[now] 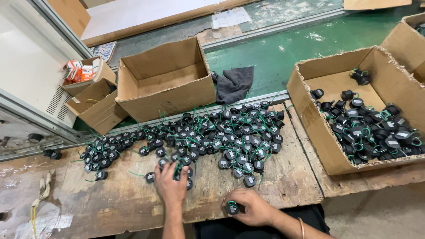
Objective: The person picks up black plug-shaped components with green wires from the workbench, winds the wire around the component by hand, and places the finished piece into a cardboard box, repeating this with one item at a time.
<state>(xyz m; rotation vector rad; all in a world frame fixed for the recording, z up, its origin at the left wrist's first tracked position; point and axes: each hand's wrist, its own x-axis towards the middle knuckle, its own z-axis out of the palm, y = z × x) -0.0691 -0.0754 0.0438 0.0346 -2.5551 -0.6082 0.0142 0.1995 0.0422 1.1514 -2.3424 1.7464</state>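
Note:
A wide heap of small black round parts with green wires (212, 137) lies spread across the worn wooden bench (110, 199). My left hand (171, 183) rests palm down at the near edge of the heap, fingers spread over a few parts. My right hand (250, 207) sits closer to me and curls around one black part with a green wire (232, 208).
An empty cardboard box (166, 79) stands behind the heap. A box at the right (318, 132) holds several of the same black parts. Two small boxes (95, 104) sit at the left, one with orange packets. A dark cloth (234, 83) lies on the green belt.

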